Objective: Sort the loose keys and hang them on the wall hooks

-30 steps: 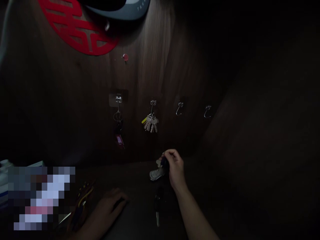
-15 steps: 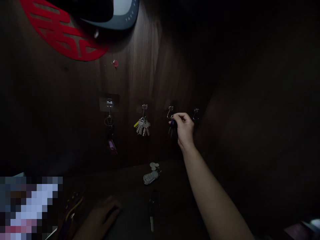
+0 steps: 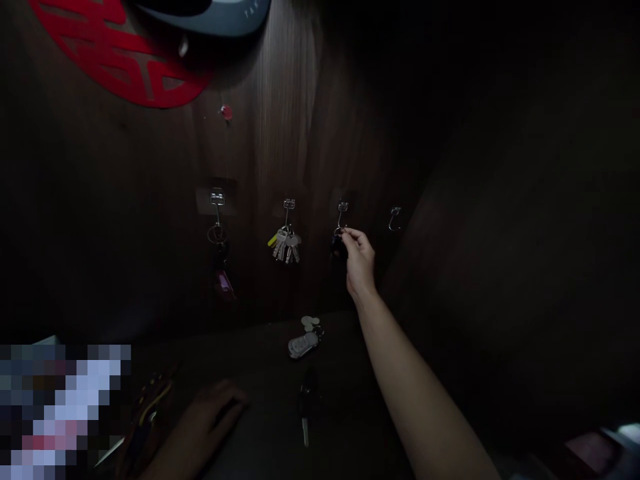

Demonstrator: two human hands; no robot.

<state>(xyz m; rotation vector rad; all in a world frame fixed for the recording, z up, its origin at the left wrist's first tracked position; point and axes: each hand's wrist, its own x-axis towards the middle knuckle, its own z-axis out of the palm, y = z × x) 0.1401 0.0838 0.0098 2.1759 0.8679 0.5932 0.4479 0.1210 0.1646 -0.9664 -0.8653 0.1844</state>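
Note:
My right hand (image 3: 361, 263) pinches the ring of a dark bunch of keys (image 3: 338, 248) at the third metal hook (image 3: 343, 209) on the wooden wall. The ring is against the lower bend of that hook; whether it hangs there by itself I cannot tell. My left hand (image 3: 213, 417) lies on the dark surface below, thumb and fingers apart, with nothing visible in it. Nearest to it on the right is a black key (image 3: 306, 407) with a silver blade. Behind that lies a key fob (image 3: 303, 344) with pale round tags (image 3: 310, 323).
Silver keys with a yellow one (image 3: 286, 245) hang from the second hook. A key ring with a pink tag (image 3: 224, 281) hangs at the left. The fourth hook (image 3: 395, 220) is at the right. Above are a red paper cutout (image 3: 120, 47) and a cap (image 3: 215, 23).
My right hand has moved slightly left with the keys, bringing the ring to the bend of the third hook. The view has tilted down a little. My left hand stays on the surface.

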